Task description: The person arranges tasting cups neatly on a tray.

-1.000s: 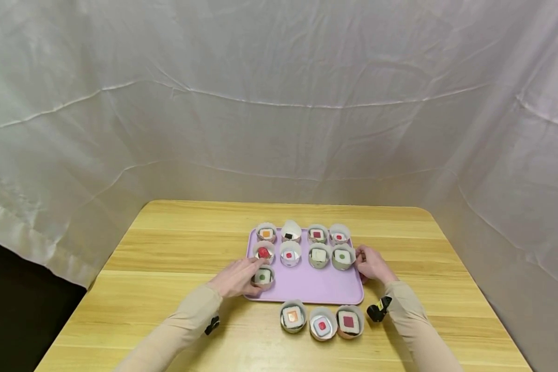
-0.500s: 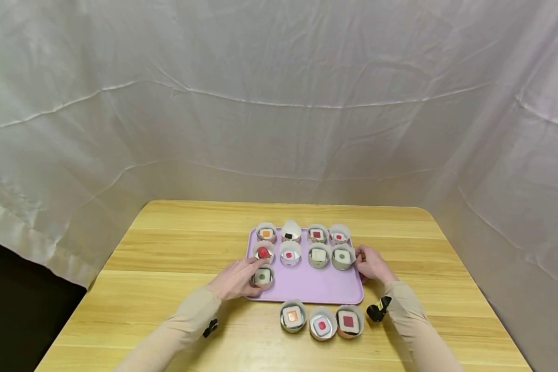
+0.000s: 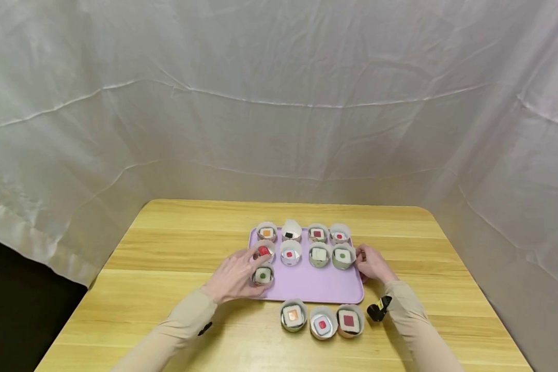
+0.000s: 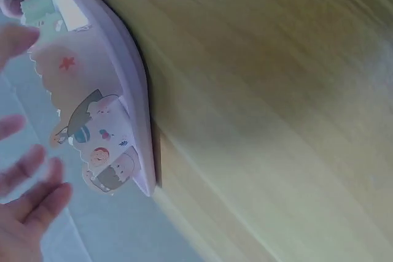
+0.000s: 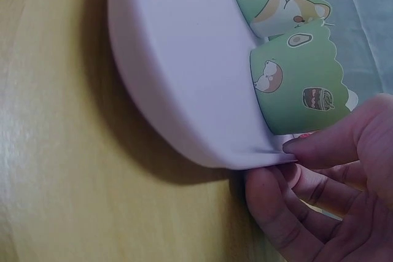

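Note:
A lilac tray (image 3: 311,285) bears several paper baking cups with small sushi-like pieces inside. At its front left corner stands a cup with a green-centred white piece (image 3: 262,276). My left hand (image 3: 232,276) is around the left side of this cup, thumb and fingers spread. In the left wrist view, the fingers (image 4: 46,204) are apart from a pale cup (image 4: 77,69). On the tray's right side my right hand (image 3: 373,264) pinches the rim, thumb above and fingers below. The right wrist view shows this grip beside a green printed cup (image 5: 298,84).
In front of the tray, three more cups stand on the wooden table (image 3: 167,248): one with an orange-topped piece (image 3: 293,315), one with a red-centred piece (image 3: 323,325) and one with a dark red centre (image 3: 349,321). A pale curtain (image 3: 279,129) hangs behind.
My left hand has spread its fingers and shifted slightly away from the green-centred piece's cup. My right hand stays at the tray's rim.

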The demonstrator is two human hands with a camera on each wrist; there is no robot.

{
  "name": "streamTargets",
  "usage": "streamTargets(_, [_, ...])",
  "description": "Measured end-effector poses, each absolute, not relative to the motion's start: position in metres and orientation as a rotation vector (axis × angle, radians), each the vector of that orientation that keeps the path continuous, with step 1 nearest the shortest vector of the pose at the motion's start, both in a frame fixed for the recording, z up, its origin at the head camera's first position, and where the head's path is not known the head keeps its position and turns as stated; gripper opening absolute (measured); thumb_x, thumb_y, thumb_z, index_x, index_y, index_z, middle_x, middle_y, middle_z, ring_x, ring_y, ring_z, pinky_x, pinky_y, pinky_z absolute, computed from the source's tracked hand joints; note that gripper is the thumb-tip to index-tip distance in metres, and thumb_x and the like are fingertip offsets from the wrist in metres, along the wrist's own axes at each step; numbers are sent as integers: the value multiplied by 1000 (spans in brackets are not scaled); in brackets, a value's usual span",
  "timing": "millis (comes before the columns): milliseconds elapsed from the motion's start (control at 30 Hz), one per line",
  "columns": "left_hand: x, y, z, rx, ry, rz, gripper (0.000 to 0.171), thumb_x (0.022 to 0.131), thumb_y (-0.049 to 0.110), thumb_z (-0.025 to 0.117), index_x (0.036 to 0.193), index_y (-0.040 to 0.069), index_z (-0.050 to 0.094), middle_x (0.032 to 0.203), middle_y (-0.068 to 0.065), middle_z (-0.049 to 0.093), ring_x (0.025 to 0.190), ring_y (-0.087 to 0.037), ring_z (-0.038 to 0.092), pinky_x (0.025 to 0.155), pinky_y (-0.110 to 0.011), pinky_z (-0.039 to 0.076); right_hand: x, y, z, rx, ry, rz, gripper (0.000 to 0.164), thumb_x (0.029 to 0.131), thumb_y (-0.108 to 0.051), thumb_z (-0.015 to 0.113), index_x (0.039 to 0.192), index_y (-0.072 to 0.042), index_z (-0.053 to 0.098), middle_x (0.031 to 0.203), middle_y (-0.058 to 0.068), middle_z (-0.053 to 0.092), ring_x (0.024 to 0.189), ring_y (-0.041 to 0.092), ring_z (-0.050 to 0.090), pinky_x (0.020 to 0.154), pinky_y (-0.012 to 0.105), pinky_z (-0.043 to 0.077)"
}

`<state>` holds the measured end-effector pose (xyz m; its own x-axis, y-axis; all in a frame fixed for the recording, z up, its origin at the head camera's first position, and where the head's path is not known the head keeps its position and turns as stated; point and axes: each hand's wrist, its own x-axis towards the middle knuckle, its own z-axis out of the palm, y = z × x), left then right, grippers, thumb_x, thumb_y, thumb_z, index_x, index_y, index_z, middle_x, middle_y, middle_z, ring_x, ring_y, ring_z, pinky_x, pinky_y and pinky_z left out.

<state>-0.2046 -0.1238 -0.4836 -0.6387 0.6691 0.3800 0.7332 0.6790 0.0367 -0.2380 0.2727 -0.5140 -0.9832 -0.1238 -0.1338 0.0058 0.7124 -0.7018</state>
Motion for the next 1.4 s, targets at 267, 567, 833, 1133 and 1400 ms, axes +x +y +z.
streamTargets(267, [-200,-121,-482,-1257,-2476,-271,62,84,41,68,136,10,54,134,-8,60,126,-28,56,110,-52,50,-238,273,-514,-95,2747,-1128,22,86,4,46,105,9,53,80,17,58,52,17,59,45,32,58])
streamTargets(567, [-184,-102,-480,-1514,-2793,-349,82,81,49,66,150,13,37,151,-5,47,146,-26,37,127,-49,29,-237,273,-514,-120,2769,-1111,22,86,3,45,105,10,54,84,22,60,53,17,59,44,32,57])
streamTargets(833, [-174,-85,-482,-1571,-2766,-224,103,73,69,69,153,15,33,145,1,51,144,-21,39,128,-43,30,-239,273,-514,-111,2772,-1103,23,86,3,45,106,10,55,86,23,62,52,17,60,44,31,57])
streamTargets(1133, [-171,-71,-490,-1532,-2586,-19,115,65,89,64,149,14,38,131,5,61,134,-16,48,128,-41,29,-238,272,-513,-103,2777,-1091,23,85,3,46,106,10,55,84,21,61,53,17,60,45,30,57])
streamTargets(1400, [-168,-59,-495,-1516,-2479,174,105,65,95,55,137,19,53,114,10,67,113,-12,54,116,-35,41,-237,272,-512,-92,2752,-1120,21,86,4,46,105,9,54,80,16,58,53,16,59,45,31,58])
